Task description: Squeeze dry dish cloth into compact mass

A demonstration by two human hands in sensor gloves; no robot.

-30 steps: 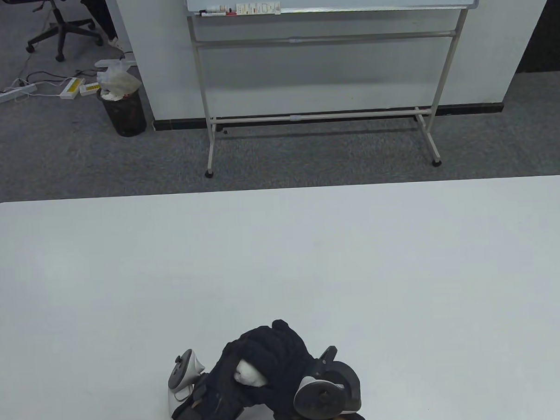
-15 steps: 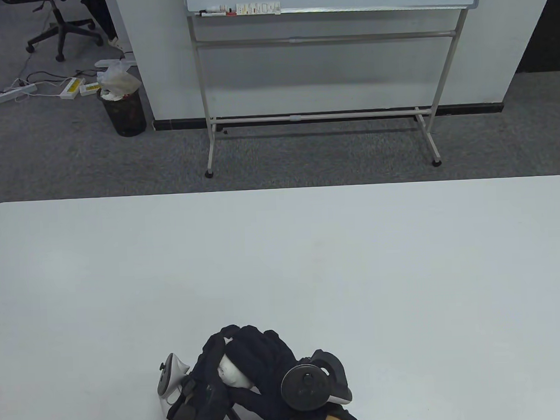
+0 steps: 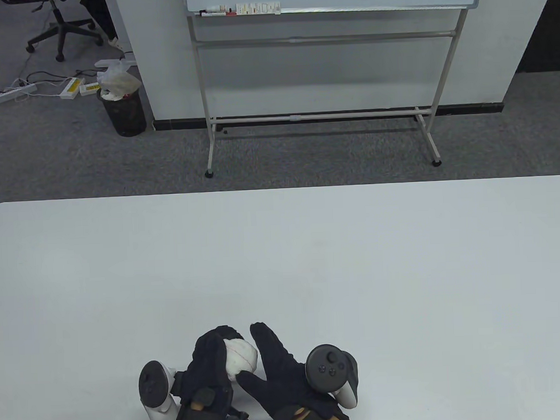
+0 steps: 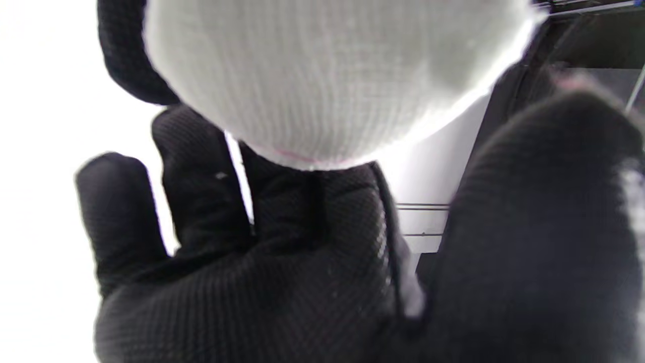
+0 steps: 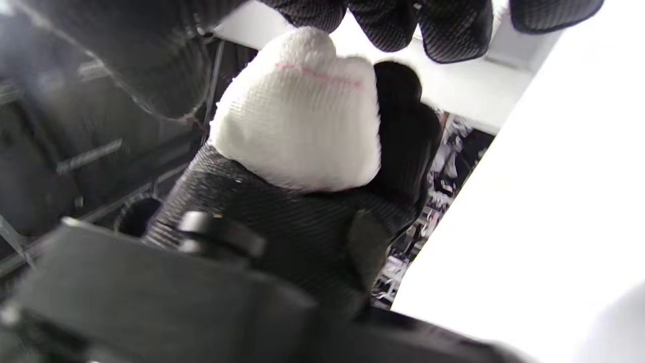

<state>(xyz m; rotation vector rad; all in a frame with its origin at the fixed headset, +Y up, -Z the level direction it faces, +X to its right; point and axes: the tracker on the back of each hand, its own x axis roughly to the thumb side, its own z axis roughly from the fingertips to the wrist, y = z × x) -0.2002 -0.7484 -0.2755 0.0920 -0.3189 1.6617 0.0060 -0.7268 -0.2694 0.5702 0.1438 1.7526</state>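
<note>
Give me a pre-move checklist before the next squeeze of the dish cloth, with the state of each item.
1. dish cloth bunched into a rounded ball: ok.
2. left hand holds the cloth, fingers curled around it: ok.
3. right hand closed over the cloth: not ok, fingers extended beside it.
4. No loose corner hanging out: cannot tell, the far side is hidden.
5. Cloth over the table, inside its near edge: ok.

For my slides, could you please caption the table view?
Left hand cups the balled white dish cloth as the right hand opens beside it.
</note>
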